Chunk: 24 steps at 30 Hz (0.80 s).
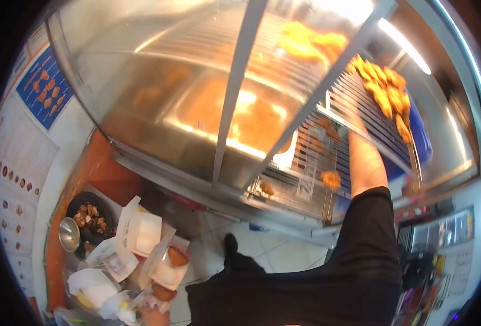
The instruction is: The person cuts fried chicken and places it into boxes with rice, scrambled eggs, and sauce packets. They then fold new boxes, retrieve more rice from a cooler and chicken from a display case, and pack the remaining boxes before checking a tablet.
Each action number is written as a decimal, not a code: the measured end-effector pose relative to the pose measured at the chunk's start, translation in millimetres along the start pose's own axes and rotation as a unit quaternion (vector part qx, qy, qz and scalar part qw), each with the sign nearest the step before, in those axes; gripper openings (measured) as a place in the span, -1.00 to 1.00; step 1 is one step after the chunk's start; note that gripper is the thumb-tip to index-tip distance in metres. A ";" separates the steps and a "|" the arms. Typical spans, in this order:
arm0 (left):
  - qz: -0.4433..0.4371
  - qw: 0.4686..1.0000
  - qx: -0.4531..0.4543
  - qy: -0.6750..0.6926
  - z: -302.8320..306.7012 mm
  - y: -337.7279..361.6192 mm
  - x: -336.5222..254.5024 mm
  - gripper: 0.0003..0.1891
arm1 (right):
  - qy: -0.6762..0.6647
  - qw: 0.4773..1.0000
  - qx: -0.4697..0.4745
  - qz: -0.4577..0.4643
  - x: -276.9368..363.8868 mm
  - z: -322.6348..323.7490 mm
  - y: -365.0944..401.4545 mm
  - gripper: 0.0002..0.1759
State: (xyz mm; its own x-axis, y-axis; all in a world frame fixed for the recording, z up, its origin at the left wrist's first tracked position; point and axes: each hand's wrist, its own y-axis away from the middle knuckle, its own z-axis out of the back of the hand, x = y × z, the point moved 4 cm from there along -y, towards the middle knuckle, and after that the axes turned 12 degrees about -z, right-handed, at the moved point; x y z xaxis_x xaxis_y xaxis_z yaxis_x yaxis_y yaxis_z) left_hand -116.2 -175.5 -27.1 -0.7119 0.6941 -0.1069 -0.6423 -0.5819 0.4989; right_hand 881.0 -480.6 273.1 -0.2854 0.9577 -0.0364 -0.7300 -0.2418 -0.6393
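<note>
My right arm reaches up into a glass-fronted display cabinet, its black sleeve ending near the elbow. My right hand [350, 108] is at the near edge of the upper wire rack [371, 106]; its fingers are smeared by motion and glare, so I cannot tell what they hold. Golden fried chicken pieces [387, 89] lie in a row along the rack's right side. More fried pieces [308, 41] show blurred behind the glass, farther up. Below the forearm, a few browned pieces [331, 179] rest on a lower rack [305, 185]. My left hand is out of sight.
Metal frame bars [235, 92] cross the cabinet front. Lower left, open paper cartons [142, 233] crowd together, some with food inside. Beside them are a black bowl [104, 233] of browned pieces and a small metal bowl [68, 234]. A blue tray [420, 133] edges the upper rack.
</note>
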 end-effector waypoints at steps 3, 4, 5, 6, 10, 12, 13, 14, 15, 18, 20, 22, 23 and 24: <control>0.130 0.962 0.053 0.234 98.3 -0.4 -51.4 -0.37 | 0.020 0.997 0.073 0.011 -22.7 -78.3 -50.8 -0.76; 0.085 0.970 -0.035 0.224 115.3 3.6 -60.1 -0.40 | 0.021 0.995 0.094 0.023 -32.5 -93.2 -67.8 -0.76; 0.090 0.961 -0.022 0.261 138.0 5.4 -67.6 -0.43 | 0.020 0.991 0.124 0.039 -33.3 -120.2 -78.1 -0.76; 0.069 0.957 -0.032 0.279 174.6 4.6 -80.1 -0.43 | 0.019 0.988 0.145 0.051 -40.2 -141.0 -88.8 -0.76; 0.077 0.938 -0.139 0.309 222.6 -3.6 -58.0 -0.58 | -0.009 0.977 0.193 0.089 -70.0 -207.3 -125.9 -0.75; 0.069 0.927 -0.176 0.323 254.7 -18.4 -50.7 -0.56 | -0.084 0.971 0.204 0.098 -96.2 -216.1 -145.2 -0.75; 0.079 0.922 -0.188 0.329 267.6 -31.8 -44.7 -0.59 | -0.166 0.957 0.210 0.115 -116.1 -219.2 -154.5 -0.75; 0.047 0.928 -0.243 0.279 281.4 -44.9 -42.6 -0.60 | -0.314 0.909 0.205 0.185 -152.4 -238.7 -161.9 -0.75; 0.008 0.927 -0.294 0.232 289.7 -59.0 -36.5 -0.61 | -0.457 0.784 0.386 0.167 -138.3 -195.9 -131.3 -0.79; -0.099 0.944 -0.301 0.092 296.0 -119.6 -23.7 -0.58 | -0.668 0.509 0.485 -0.245 -73.0 -18.8 -0.6 -0.66; -0.161 0.933 -0.321 0.000 287.9 -152.5 -25.2 -0.56 | -0.615 0.646 0.271 -0.362 19.7 157.6 141.5 -0.55; -0.214 0.907 -0.352 -0.091 280.5 -183.2 -18.7 -0.54 | -0.635 0.626 0.308 -0.333 76.1 243.7 244.3 -0.32; -0.233 0.880 -0.387 -0.145 276.7 -196.6 -13.5 -0.60 | -0.622 0.586 0.408 -0.321 107.3 265.1 282.9 -0.24; -0.251 0.851 -0.417 -0.197 273.1 -202.2 -11.4 -0.66 | -0.654 0.528 0.410 -0.355 135.4 268.6 323.3 -0.30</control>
State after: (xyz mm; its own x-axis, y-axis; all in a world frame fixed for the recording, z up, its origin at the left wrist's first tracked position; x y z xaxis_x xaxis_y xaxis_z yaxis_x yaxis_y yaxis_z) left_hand 99.4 49.9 108.1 -0.2439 0.9364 0.2523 -0.9326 -0.1550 -0.3261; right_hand 439.6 -471.0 267.8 0.4476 0.0558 0.8925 -0.8115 -0.3939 0.4316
